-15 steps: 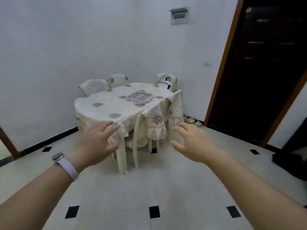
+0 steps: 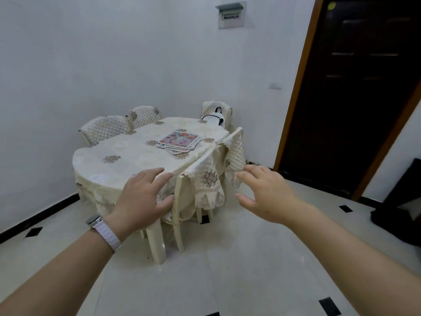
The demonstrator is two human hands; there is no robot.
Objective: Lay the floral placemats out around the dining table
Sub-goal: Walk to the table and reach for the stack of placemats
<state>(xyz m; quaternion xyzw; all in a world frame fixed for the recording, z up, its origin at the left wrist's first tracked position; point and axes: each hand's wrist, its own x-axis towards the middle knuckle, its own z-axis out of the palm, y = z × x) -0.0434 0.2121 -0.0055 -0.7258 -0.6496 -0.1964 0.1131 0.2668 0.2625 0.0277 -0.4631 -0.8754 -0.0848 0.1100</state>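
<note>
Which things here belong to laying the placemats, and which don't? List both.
Belongs: stack of floral placemats; oval dining table under cream embroidered cloth; open left hand; open right hand.
Lying about: white bag on far chair; dark wooden door; grey wall box.

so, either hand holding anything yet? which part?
Nothing held. Left hand and right hand are open in the air; placemats lie stacked on the table.

A home dining room: a cloth-covered bench (image 2: pixel 127 156) at frame centre, quilted chairs (image 2: pixel 107 131) behind, tiled floor (image 2: pixel 205 281), dark wooden door (image 2: pixel 364 87) at right.
</note>
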